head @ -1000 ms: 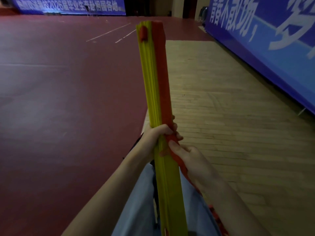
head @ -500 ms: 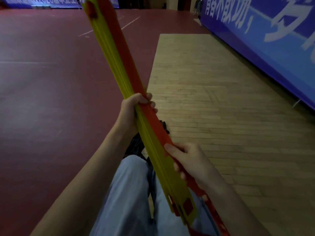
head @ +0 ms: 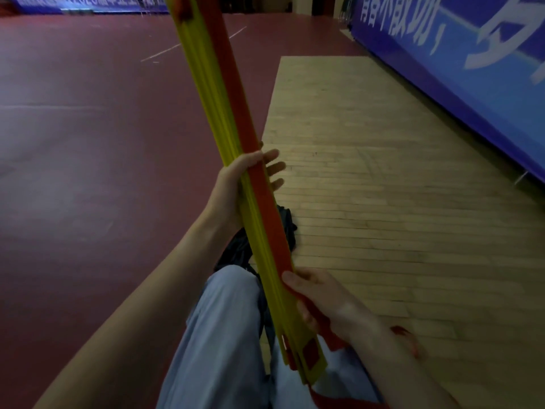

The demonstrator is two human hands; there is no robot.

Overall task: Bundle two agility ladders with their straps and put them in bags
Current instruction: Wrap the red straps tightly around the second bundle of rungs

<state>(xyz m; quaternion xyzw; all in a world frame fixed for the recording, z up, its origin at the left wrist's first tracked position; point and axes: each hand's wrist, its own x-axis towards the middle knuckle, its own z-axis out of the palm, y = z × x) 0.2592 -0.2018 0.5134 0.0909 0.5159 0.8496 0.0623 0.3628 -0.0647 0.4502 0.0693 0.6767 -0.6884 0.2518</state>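
Stack of flat yellow plastic ladder rungs (head: 218, 113) leans toward upper left; left hand (head: 236, 178) curls its fingers round it; right hand (head: 324, 302) pinches the red webbing strap (head: 265, 208) against it; unbound, the rungs could fan apart.

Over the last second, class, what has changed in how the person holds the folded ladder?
The ladder bundle tipped from nearly upright so its top leans left. The hands drew apart: the right hand slid down towards the lower end, the left hand kept higher up. Both still grip it above the lap.
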